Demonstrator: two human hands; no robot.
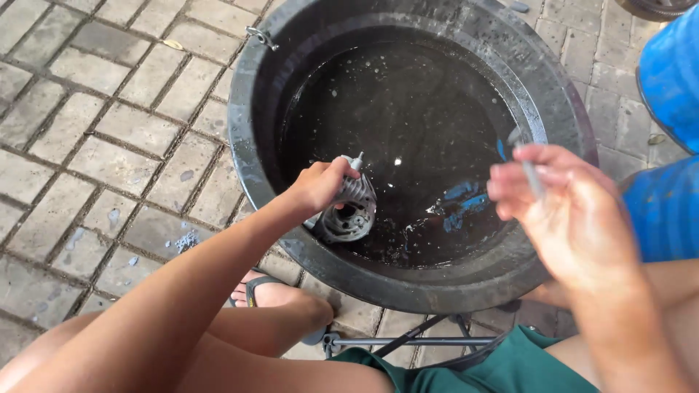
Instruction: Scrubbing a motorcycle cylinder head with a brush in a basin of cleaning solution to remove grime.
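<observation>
The left hand (320,185) has its grip clamped on a finned grey metal engine part (349,207), fingers wrapped over the ribbed top so that the part hangs just below and to the right of the grip. A short threaded stud sticks up from the part just above the knuckles, and its round open end faces the camera. The part sits low against the near inner wall of a large black tub (251,145), at the edge of the dark water (408,124) that fills it; whether it dips into the water I cannot tell.

The right hand (564,211) is held above the tub's right rim, well apart from the left hand. It is blurred; its grip is closed on a thin grey stick-like tool (530,171), which pokes up and away from the fingertips toward the water. What kind of tool it is cannot be made out.

Blue reflections lie on the water just left of the right grip. Beyond that hand, to the right, stands a blue barrel (673,73). Beneath the left forearm a foot in a sandal (266,291) rests on the brick paving (95,145), and below both grips are green shorts (510,367) and a metal stool frame (408,340).
</observation>
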